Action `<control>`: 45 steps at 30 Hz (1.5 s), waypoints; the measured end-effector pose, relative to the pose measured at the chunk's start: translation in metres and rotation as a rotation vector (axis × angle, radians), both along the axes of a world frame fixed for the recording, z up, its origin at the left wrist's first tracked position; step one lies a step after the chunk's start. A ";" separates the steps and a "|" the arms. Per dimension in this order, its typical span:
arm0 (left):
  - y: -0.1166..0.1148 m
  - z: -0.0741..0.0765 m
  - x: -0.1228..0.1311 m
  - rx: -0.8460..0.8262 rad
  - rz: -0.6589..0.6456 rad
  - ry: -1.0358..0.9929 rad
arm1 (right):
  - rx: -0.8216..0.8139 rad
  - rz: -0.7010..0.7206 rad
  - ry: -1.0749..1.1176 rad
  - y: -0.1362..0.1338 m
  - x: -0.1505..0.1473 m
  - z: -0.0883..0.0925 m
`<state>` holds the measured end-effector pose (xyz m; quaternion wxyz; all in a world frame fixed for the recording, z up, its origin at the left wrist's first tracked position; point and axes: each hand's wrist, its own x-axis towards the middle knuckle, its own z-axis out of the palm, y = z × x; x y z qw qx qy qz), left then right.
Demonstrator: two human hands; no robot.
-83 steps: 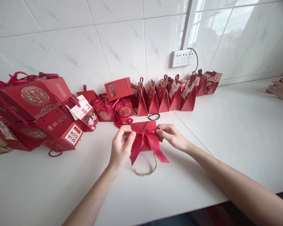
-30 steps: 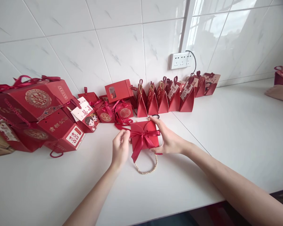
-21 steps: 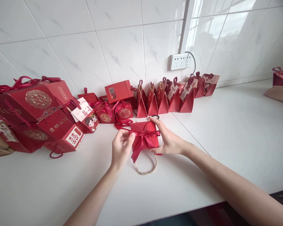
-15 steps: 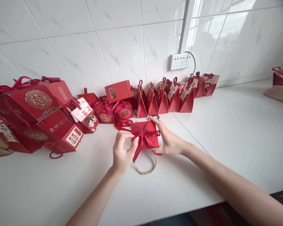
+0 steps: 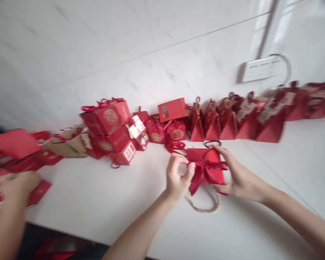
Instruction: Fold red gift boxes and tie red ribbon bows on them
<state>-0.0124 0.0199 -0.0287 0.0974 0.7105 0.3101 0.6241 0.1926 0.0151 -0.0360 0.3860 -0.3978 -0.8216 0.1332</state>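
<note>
A small red gift bag (image 5: 209, 173) lies flat on the white counter (image 5: 103, 202), tied with a red ribbon bow (image 5: 204, 169). Its beige rope handle (image 5: 204, 207) loops toward me. My left hand (image 5: 177, 178) pinches the left loop of the bow between thumb and fingers. My right hand (image 5: 239, 177) cups the bag's right side, thumb below and fingers over its top edge. The picture is smeared by motion.
A row of upright red pouches (image 5: 227, 122) lines the tiled wall, with a stack of red boxes (image 5: 108, 130) to their left. A black hair band (image 5: 212, 143) lies behind the bag. Another person's hand (image 5: 13, 186) rests on flat red bags (image 5: 14, 144) at far left. A wall socket (image 5: 261, 68) sits above.
The view has swung left, bringing another person's hand and more red bags into sight at the left. My hands keep the same hold on the bow and the bag.
</note>
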 end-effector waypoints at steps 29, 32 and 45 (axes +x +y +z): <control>0.012 0.004 -0.010 0.084 -0.051 0.258 | -0.001 0.069 0.016 0.002 -0.004 0.011; 0.011 0.009 -0.015 0.096 -0.096 0.348 | 0.008 0.070 0.013 0.002 -0.004 0.011; 0.007 0.014 -0.008 -0.233 -0.084 0.162 | 0.005 0.066 0.025 0.003 -0.005 0.010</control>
